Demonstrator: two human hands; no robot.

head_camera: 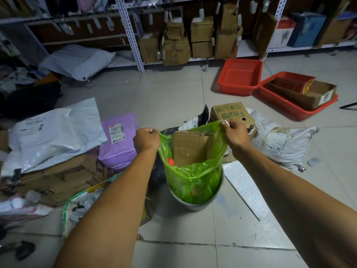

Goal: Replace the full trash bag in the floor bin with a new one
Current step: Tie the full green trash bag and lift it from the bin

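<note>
Your two bare forearms fill the near view, reaching down and forward. Your left hand (pixel 144 141) pinches one top edge of the thin translucent green plastic trash bag (pixel 193 176), and your right hand (pixel 234 134) is curled round the opposite edge, so the mouth is stretched wide between them. The bag's lower part sits inside the round grey floor bin (pixel 195 205), with its upper part raised above the rim.

A folded brown cardboard piece (pixel 190 148) stands upright in the bag, poking above the front edge, beside an orange bottle cap (pixel 170 161). Its corners could tear the thin film if you pull hard, and a lopsided lift could tip it out. The bin may rise with the bag if the load clings. Watch the lilac mailer parcel (pixel 118 140) and the "Fruits" cardboard box (pixel 232 114) close by: swinging the bag could snag them.
</note>
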